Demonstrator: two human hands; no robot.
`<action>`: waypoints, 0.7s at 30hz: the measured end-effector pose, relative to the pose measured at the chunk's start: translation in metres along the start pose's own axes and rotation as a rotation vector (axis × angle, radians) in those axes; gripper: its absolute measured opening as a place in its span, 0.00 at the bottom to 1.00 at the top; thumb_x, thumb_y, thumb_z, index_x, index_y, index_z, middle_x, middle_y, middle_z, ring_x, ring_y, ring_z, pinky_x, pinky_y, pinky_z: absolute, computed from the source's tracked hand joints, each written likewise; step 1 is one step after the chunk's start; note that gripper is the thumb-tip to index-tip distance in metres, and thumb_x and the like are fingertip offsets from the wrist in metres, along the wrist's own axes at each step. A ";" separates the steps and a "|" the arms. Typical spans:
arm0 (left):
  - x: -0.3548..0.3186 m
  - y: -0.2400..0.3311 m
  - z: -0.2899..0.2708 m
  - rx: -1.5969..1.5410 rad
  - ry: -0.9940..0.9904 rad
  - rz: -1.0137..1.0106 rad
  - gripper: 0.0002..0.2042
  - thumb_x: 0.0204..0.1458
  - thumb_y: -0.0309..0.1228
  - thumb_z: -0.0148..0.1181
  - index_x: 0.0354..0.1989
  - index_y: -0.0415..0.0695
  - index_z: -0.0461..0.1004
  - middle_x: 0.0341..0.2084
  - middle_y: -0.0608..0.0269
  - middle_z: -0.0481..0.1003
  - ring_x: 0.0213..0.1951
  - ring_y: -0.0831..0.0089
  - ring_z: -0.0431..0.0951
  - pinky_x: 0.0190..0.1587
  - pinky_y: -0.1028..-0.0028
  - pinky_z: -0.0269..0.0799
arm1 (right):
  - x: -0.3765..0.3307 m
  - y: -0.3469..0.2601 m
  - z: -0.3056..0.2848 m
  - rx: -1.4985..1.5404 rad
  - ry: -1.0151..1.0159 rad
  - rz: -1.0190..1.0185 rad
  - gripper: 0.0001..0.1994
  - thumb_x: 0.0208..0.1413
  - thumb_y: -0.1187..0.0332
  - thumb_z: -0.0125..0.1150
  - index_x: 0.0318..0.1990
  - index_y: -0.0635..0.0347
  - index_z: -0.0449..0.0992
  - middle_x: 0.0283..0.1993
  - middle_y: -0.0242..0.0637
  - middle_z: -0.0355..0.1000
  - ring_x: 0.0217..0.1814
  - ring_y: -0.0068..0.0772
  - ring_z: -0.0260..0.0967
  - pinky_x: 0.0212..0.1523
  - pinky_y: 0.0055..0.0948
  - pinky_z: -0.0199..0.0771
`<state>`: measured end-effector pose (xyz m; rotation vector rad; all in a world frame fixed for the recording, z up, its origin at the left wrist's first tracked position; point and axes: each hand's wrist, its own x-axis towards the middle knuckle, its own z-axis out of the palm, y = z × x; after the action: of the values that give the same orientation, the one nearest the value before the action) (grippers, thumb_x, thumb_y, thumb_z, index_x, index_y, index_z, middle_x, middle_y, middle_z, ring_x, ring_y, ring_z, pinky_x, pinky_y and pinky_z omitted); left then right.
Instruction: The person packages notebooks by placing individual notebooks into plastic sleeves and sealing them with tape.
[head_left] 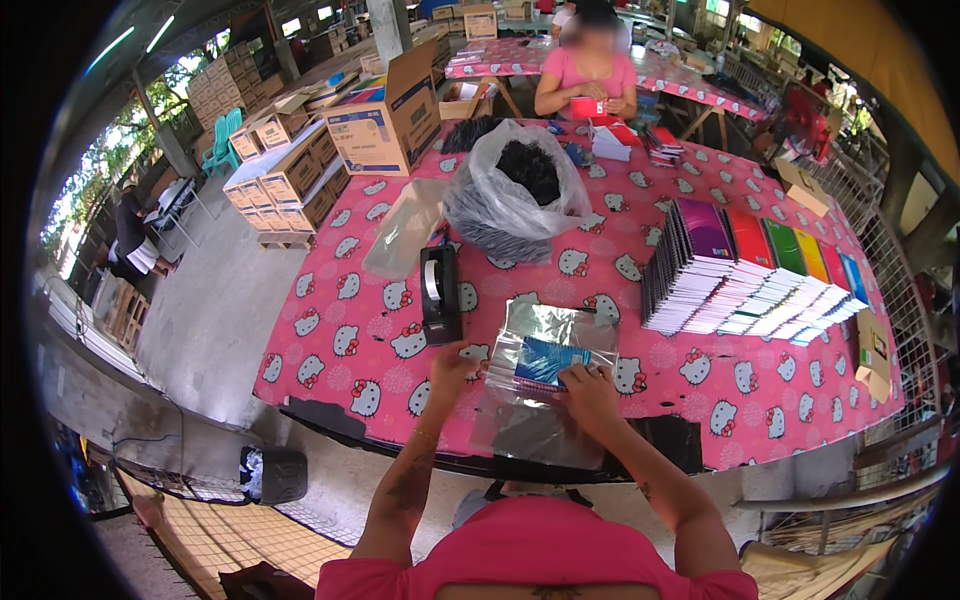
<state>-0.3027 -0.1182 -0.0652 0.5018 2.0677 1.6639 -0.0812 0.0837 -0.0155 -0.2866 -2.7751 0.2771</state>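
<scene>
In front of me a blue spiral notebook (545, 362) lies in a clear plastic bag (530, 318). My right hand (590, 392) is closed on the notebook's right side, fingers curled over it and the plastic. To the left, my left hand (455, 372) is open beside the bag's left edge, thumb and fingers a little apart. Just beyond it stands a black tape dispenser (440, 300) with a roll of tape. More clear plastic (540, 435) lies flat between my forearms, by the near table edge.
Stacked spiral notebooks (700, 270) with coloured covers stand at the right. A plastic sack of black coils (520, 190), clear sleeves (405, 230) and a carton (385, 120) lie farther off on the patterned table (330, 325). Across it, a person (590, 75) handles red-covered booklets (612, 135).
</scene>
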 end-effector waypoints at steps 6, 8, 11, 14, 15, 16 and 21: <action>-0.045 0.081 0.075 0.402 -0.013 0.590 0.12 0.49 0.25 0.62 0.44 0.42 0.77 0.40 0.55 0.76 0.42 0.61 0.77 0.46 0.64 0.74 | -0.003 0.005 0.003 -0.060 0.019 -0.002 0.17 0.46 0.58 0.69 0.43 0.51 0.77 0.43 0.32 0.72 0.48 0.36 0.71 0.52 0.39 0.64; -0.049 0.087 0.096 0.592 -0.166 0.872 0.13 0.46 0.25 0.62 0.42 0.42 0.77 0.41 0.57 0.76 0.45 0.58 0.76 0.52 0.61 0.72 | -0.003 0.005 0.005 -0.069 0.028 -0.008 0.17 0.46 0.58 0.69 0.43 0.51 0.77 0.43 0.32 0.72 0.48 0.37 0.71 0.52 0.40 0.64; -0.037 0.082 0.103 0.837 -0.208 0.967 0.10 0.47 0.26 0.60 0.40 0.42 0.77 0.40 0.57 0.75 0.46 0.56 0.76 0.58 0.59 0.68 | -0.001 0.003 0.001 -0.035 0.054 -0.019 0.17 0.48 0.59 0.68 0.45 0.52 0.77 0.43 0.33 0.72 0.48 0.38 0.71 0.52 0.41 0.63; -0.023 0.065 0.099 0.995 -0.322 0.937 0.09 0.48 0.27 0.57 0.38 0.42 0.75 0.36 0.57 0.74 0.45 0.58 0.77 0.61 0.60 0.67 | 0.004 0.004 -0.009 0.124 0.005 0.035 0.16 0.50 0.61 0.67 0.47 0.52 0.77 0.40 0.34 0.72 0.47 0.41 0.72 0.53 0.43 0.63; -0.019 0.063 0.102 1.025 -0.301 0.998 0.08 0.49 0.28 0.56 0.37 0.42 0.75 0.35 0.56 0.75 0.45 0.59 0.77 0.62 0.60 0.67 | 0.010 0.013 -0.010 0.202 0.008 0.066 0.15 0.51 0.61 0.66 0.45 0.53 0.77 0.39 0.35 0.72 0.47 0.42 0.72 0.52 0.43 0.63; -0.017 0.065 0.105 1.055 -0.283 1.061 0.07 0.50 0.28 0.54 0.36 0.43 0.74 0.34 0.56 0.75 0.44 0.60 0.77 0.62 0.60 0.67 | 0.014 0.021 -0.008 0.281 0.013 0.100 0.13 0.51 0.62 0.66 0.44 0.53 0.77 0.38 0.35 0.72 0.46 0.42 0.72 0.51 0.44 0.64; -0.017 0.067 0.113 1.052 -0.254 0.993 0.11 0.48 0.26 0.56 0.41 0.43 0.75 0.38 0.57 0.75 0.45 0.57 0.77 0.63 0.61 0.66 | 0.019 0.030 0.009 0.176 0.227 0.076 0.08 0.53 0.64 0.63 0.36 0.56 0.75 0.38 0.37 0.72 0.44 0.46 0.72 0.45 0.45 0.65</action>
<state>-0.2259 -0.0205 -0.0187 2.1915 2.4888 0.5598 -0.0972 0.1158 -0.0241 -0.3559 -2.5011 0.4739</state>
